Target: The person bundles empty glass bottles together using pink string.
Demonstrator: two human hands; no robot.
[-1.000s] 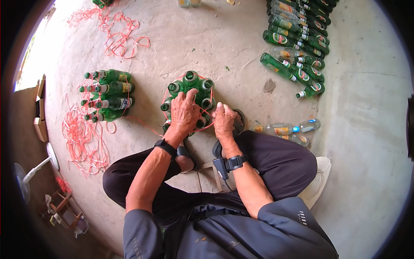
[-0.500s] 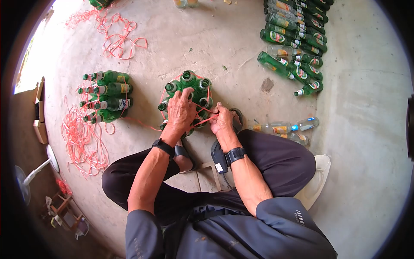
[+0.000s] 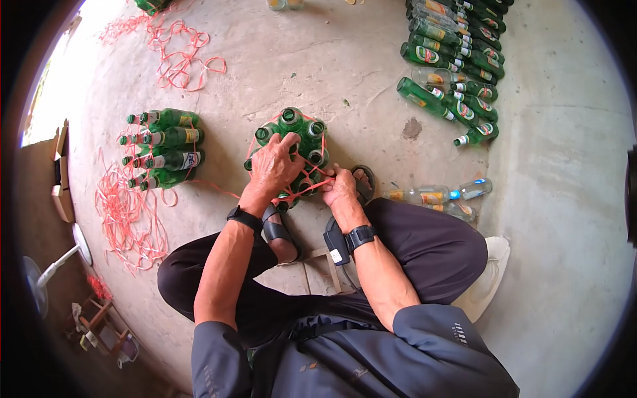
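A round bundle of upright green glass bottles (image 3: 290,118) stands on the floor between my feet, with pink plastic string (image 3: 324,142) running around it. My left hand (image 3: 274,169) lies over the bundle's left side, its fingers curled about the neck of a middle bottle and partly hiding it. At the bundle's near right side, my right hand (image 3: 342,188) pinches a length of the pink string, which is stretched over the near bottles toward my left hand. A loose tail of string leads off left.
To the left lies a second tied bundle of green bottles (image 3: 174,136) beside a tangle of pink string (image 3: 129,215). Rows of green bottles (image 3: 428,56) lie at the upper right. Several clear bottles (image 3: 431,194) lie near my right knee. A pedestal fan (image 3: 58,262) stands far left.
My left hand has shifted slightly to the right and its fingers have curled more over the middle bottle. My right hand stays on the string, almost unmoved.
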